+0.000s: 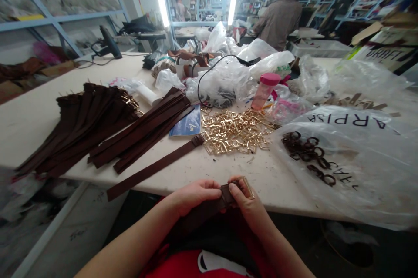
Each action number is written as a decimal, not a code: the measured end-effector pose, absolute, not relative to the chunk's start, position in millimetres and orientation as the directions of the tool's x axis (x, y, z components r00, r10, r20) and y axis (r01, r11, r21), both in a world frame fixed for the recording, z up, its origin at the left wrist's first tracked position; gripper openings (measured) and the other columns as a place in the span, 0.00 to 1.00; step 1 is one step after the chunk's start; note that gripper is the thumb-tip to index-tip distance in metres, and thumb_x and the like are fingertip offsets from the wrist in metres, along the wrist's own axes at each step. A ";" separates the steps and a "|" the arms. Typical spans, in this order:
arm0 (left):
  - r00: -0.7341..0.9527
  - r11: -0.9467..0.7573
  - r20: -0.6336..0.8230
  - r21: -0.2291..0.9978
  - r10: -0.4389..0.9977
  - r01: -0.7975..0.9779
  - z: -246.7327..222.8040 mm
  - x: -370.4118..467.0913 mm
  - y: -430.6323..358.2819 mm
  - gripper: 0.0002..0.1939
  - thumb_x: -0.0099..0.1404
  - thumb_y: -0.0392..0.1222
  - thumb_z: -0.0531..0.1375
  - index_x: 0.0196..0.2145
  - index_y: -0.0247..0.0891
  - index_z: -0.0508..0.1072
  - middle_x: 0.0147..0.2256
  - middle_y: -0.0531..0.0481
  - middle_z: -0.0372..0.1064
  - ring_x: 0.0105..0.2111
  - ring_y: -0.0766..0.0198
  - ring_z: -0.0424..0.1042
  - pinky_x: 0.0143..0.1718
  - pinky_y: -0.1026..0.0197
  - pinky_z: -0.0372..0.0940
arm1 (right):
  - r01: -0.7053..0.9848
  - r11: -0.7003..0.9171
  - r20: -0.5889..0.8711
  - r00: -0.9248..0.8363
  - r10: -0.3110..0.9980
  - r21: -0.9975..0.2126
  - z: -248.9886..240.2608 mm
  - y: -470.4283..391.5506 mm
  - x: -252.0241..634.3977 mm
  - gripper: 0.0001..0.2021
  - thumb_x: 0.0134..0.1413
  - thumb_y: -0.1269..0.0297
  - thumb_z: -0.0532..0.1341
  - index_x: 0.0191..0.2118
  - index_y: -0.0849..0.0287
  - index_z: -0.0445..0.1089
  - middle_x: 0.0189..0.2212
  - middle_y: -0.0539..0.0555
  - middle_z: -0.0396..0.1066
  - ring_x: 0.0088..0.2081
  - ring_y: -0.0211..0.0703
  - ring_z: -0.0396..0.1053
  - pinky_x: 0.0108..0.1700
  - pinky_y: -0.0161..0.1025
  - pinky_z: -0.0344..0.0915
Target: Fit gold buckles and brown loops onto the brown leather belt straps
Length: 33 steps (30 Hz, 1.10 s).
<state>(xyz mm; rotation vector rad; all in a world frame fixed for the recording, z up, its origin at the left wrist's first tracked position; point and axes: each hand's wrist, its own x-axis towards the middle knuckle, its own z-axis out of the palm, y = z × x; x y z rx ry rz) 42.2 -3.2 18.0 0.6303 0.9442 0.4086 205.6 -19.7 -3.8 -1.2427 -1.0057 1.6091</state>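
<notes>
Near the table's front edge, my left hand is closed on a dark brown strap that hangs down toward my lap. My right hand pinches the strap's end, with a gold buckle at its fingers. A brown loop sits around the strap between the two hands. Just beyond lies a pile of gold buckles. One brown strap lies alone left of the pile, its looped end touching the buckles. Small brown loops rest on a plastic bag at the right.
Brown straps in a bundle and a larger stack cover the left. A blue booklet, pink-lidded bottle and clear bags lie behind. The printed plastic bag spreads right. A person stands in the background.
</notes>
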 end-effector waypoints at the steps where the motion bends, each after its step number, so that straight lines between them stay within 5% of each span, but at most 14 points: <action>1: 0.518 0.749 -0.619 0.659 0.590 -0.066 17.8 41.9 -3.3 0.14 0.48 0.41 0.63 0.32 0.34 0.67 0.24 0.49 0.73 0.26 0.63 0.72 0.30 0.63 0.62 | -0.175 -0.348 -0.324 -0.153 0.934 -0.921 -5.3 -19.8 205.0 0.13 0.46 0.53 0.59 0.33 0.57 0.61 0.21 0.45 0.59 0.21 0.34 0.57 0.21 0.31 0.56; 5: 0.481 0.738 -0.620 0.669 0.620 -0.088 16.4 39.0 -5.2 0.15 0.48 0.41 0.63 0.34 0.35 0.67 0.24 0.49 0.73 0.25 0.63 0.72 0.29 0.63 0.63 | -0.223 -0.395 -0.365 -0.167 0.916 -0.891 -11.1 -20.1 206.2 0.12 0.47 0.54 0.58 0.33 0.56 0.61 0.20 0.44 0.58 0.20 0.34 0.56 0.20 0.31 0.54; 10: 0.478 0.743 -0.640 0.669 0.601 -0.039 19.6 40.7 -11.1 0.19 0.48 0.46 0.65 0.35 0.33 0.68 0.25 0.50 0.73 0.25 0.65 0.71 0.31 0.62 0.63 | 0.133 -0.157 -0.184 -0.215 0.959 -0.979 -7.3 -22.0 215.7 0.07 0.49 0.60 0.57 0.33 0.57 0.63 0.23 0.46 0.61 0.24 0.36 0.59 0.26 0.33 0.57; 14: 0.437 0.690 -0.630 0.723 0.642 0.030 21.0 45.9 -14.8 0.17 0.49 0.46 0.64 0.34 0.34 0.69 0.25 0.52 0.71 0.24 0.68 0.69 0.30 0.65 0.61 | 0.218 -0.057 -0.113 -0.254 0.961 -0.974 -5.1 -27.7 217.1 0.04 0.51 0.64 0.54 0.32 0.57 0.62 0.23 0.46 0.62 0.26 0.37 0.60 0.29 0.34 0.58; 17: 0.427 0.620 -0.600 0.777 0.676 0.111 21.6 43.7 -16.5 0.15 0.50 0.45 0.64 0.34 0.34 0.70 0.27 0.53 0.71 0.27 0.69 0.68 0.30 0.67 0.59 | 0.221 -0.034 -0.092 -0.259 0.961 -0.975 -9.2 -33.2 214.5 0.04 0.52 0.63 0.53 0.33 0.56 0.62 0.23 0.47 0.62 0.26 0.38 0.61 0.30 0.34 0.58; 22: 0.573 0.595 -0.628 0.753 0.526 0.279 34.9 37.4 -18.8 0.17 0.57 0.54 0.55 0.27 0.34 0.69 0.22 0.52 0.69 0.21 0.68 0.67 0.28 0.64 0.61 | 0.216 -0.042 -0.092 -0.226 0.970 -0.976 -13.6 -40.8 212.6 0.11 0.53 0.58 0.53 0.41 0.56 0.63 0.24 0.49 0.65 0.27 0.41 0.63 0.30 0.36 0.58; 28: 0.540 0.460 -0.631 0.776 0.556 0.432 58.0 42.9 -19.0 0.14 0.60 0.46 0.50 0.26 0.36 0.68 0.19 0.54 0.66 0.17 0.69 0.64 0.24 0.66 0.60 | 0.013 -0.177 -0.167 -0.399 0.902 -0.984 -10.3 -43.5 203.7 0.20 0.57 0.51 0.47 0.50 0.56 0.61 0.24 0.50 0.67 0.26 0.42 0.65 0.29 0.37 0.60; 33: 0.405 0.234 -0.620 0.697 0.672 0.678 68.9 -10.9 -17.8 0.13 0.52 0.47 0.59 0.33 0.38 0.70 0.25 0.55 0.68 0.23 0.66 0.64 0.22 0.68 0.55 | -0.010 -0.121 -0.118 -0.146 0.982 -0.993 -19.5 -20.5 186.3 0.19 0.50 0.50 0.54 0.43 0.58 0.65 0.24 0.49 0.64 0.25 0.39 0.61 0.26 0.36 0.60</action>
